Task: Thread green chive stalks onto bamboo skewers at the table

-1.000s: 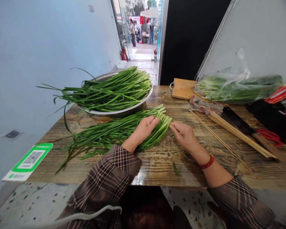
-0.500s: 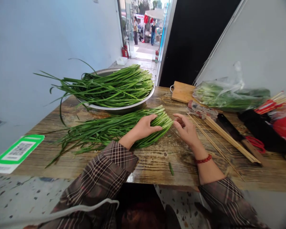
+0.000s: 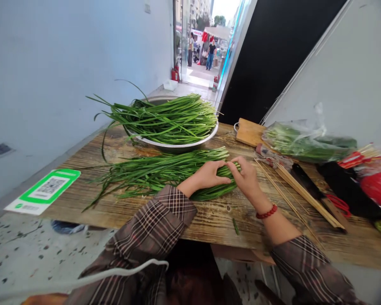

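A loose bunch of garlic chives [image 3: 158,173] lies across the wooden table, green leaves to the left and pale cut ends to the right. My left hand [image 3: 211,174] curls over the bunch near the pale ends, its thumb along the front. Beside it, my right hand [image 3: 245,176], with a red beaded bracelet on the wrist, pinches at the stem ends, fingertips close to the left fingers. What lies between those fingertips is partly hidden. Behind the bunch stands a metal basin [image 3: 190,146] heaped with more chives [image 3: 171,118].
To the right lie bamboo skewers [image 3: 307,197], a knife [image 3: 314,186], a black cloth-like item [image 3: 346,186] and red string [image 3: 339,205]. Farther back are a wooden cutting board [image 3: 249,132] and bagged greens [image 3: 307,142]. A QR-code card [image 3: 47,190] sits at the left edge.
My right hand has moved left onto the stem ends and its fingers have closed in beside my left hand. My left hand stays on the bunch. The camera view has shifted.
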Action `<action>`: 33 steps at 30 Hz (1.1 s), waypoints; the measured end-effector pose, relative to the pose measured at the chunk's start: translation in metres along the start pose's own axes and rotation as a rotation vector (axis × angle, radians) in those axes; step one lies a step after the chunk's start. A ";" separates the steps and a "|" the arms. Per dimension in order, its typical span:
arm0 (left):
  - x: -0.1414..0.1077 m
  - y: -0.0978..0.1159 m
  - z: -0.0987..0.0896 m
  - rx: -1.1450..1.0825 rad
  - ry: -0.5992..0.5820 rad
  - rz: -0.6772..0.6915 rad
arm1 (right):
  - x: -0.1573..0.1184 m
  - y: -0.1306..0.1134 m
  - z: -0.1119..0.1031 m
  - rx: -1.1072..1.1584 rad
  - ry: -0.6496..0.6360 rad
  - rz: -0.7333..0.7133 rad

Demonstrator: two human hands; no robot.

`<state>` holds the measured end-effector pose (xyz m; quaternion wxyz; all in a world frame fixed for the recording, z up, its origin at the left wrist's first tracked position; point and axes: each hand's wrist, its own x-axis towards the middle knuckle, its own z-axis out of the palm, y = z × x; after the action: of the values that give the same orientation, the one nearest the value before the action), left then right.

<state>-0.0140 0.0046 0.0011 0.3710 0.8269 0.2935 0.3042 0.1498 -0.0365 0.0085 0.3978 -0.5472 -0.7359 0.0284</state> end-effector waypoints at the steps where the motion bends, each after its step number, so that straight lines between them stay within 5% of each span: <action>1: 0.000 0.000 -0.003 0.013 0.001 0.000 | 0.000 -0.002 -0.005 -0.022 0.009 -0.026; 5: 0.001 -0.003 -0.018 0.057 -0.010 -0.036 | 0.008 -0.001 -0.047 -0.152 0.097 -0.101; 12: 0.006 -0.023 -0.029 0.267 0.072 -0.204 | 0.015 0.013 -0.158 -0.452 0.367 -0.020; 17: 0.009 -0.023 -0.026 0.277 0.221 -0.126 | 0.013 -0.004 -0.212 -0.661 0.377 -0.039; 21: 0.014 0.021 -0.034 0.432 0.436 0.010 | 0.018 -0.030 -0.221 -0.775 0.313 -0.065; 24: 0.020 0.077 -0.028 0.518 0.379 0.258 | 0.027 -0.051 -0.215 -0.814 0.292 -0.085; 28: 0.035 0.142 0.004 0.506 0.377 0.410 | 0.042 -0.080 -0.197 -0.812 0.286 -0.063; 33: 0.059 0.163 0.033 0.375 0.584 0.342 | 0.051 -0.108 -0.180 -0.739 0.305 -0.035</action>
<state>0.0905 -0.0577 0.1293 0.0579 0.7959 0.2952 0.5254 0.1721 -0.1083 0.2103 0.2793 -0.6389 -0.6382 -0.3264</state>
